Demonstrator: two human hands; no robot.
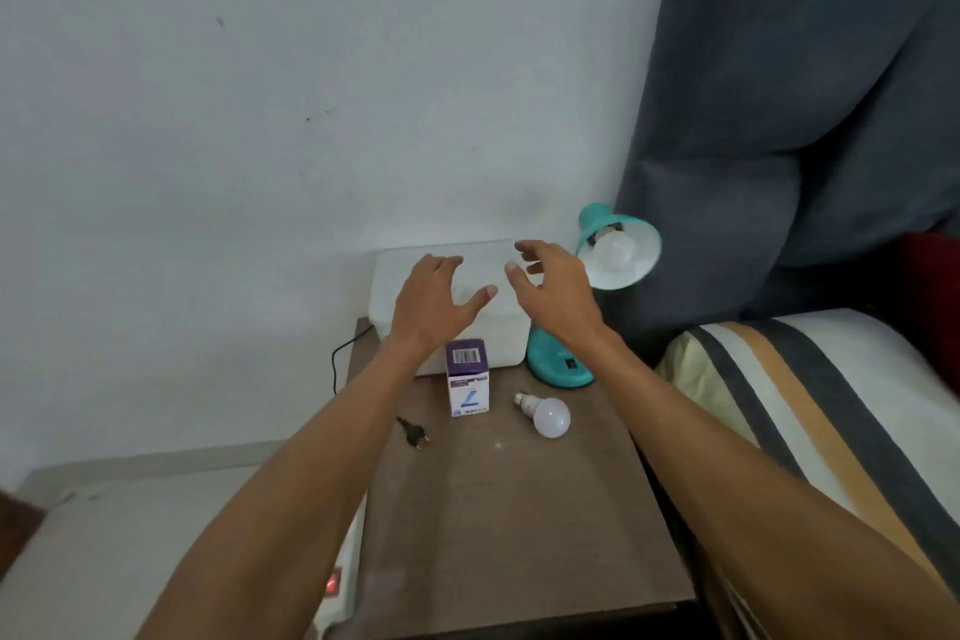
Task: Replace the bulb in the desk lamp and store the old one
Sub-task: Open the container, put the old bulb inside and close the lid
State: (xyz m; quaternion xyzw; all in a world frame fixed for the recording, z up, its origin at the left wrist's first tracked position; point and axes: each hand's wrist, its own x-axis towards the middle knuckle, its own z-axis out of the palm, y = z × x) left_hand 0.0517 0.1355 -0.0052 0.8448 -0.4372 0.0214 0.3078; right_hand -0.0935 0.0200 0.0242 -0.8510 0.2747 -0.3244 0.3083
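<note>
While both hands hovered spread and empty over the white box point(447, 322), left hand point(434, 299) and right hand point(553, 288) apart, a loose bulb point(550, 417) lay below them; another sat in the lamp point(618, 250) just right.

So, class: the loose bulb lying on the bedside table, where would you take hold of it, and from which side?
Grip the round white globe of the loose bulb, coming down from above. It lies on its side on the table with the metal screw base pointing back-left toward the small box. The globe is the widest part and has free space around it. Both the left hand and right hand are open and empty.
</note>
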